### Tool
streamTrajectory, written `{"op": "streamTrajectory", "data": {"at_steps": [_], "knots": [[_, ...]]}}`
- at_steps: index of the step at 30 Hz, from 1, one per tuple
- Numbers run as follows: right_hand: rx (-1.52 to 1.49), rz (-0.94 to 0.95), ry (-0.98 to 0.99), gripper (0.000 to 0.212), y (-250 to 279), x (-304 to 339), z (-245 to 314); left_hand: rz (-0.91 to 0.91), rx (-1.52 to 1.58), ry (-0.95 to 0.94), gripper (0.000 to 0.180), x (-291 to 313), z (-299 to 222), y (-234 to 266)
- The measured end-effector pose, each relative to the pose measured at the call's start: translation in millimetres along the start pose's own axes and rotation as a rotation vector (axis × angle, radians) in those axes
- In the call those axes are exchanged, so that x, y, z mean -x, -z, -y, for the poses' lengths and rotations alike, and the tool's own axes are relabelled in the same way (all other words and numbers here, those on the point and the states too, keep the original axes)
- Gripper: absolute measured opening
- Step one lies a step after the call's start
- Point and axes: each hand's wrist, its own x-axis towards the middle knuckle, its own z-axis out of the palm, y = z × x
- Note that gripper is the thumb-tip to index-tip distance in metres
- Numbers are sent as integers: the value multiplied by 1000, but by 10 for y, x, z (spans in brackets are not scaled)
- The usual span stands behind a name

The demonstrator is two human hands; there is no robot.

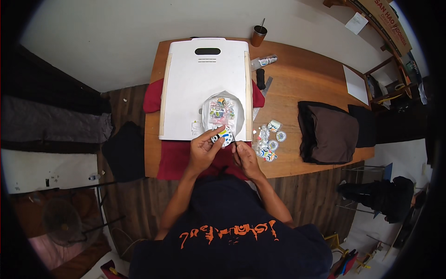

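My left hand (203,149) pinches a round, colourful printed sticker (226,136) over the near side of a whitish round container (239,104). My right hand (246,159) is closed around a slim dark tool (234,142), its tip by the sticker's right edge. Whether it is a cutter or scissors is too small to tell. Inside the container lie several colourful printed scraps (218,109). It stands at the near end of a large white board (186,88) with a slot at its far end. Right of my right hand are several cut stickers (267,153) and round printed pieces (281,136).
Dark red cloth (174,158) shows under the board on the wooden table (288,93). Folded dark garments (330,132) lie at the right. A brown tumbler (258,36) stands at the back, near a clear pack (264,62), a black rolled item (260,79) and a metal ruler (265,88).
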Motion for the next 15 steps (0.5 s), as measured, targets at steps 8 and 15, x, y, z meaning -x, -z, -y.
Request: {"op": "streamTrajectory", "data": {"at_steps": [8, 15], "knots": [[2, 1, 5, 33, 9, -6, -3, 17, -16, -4, 34, -15, 11, 16], [2, 1, 8, 33, 20, -14, -20, 16, -22, -5, 33, -20, -12, 5]]}}
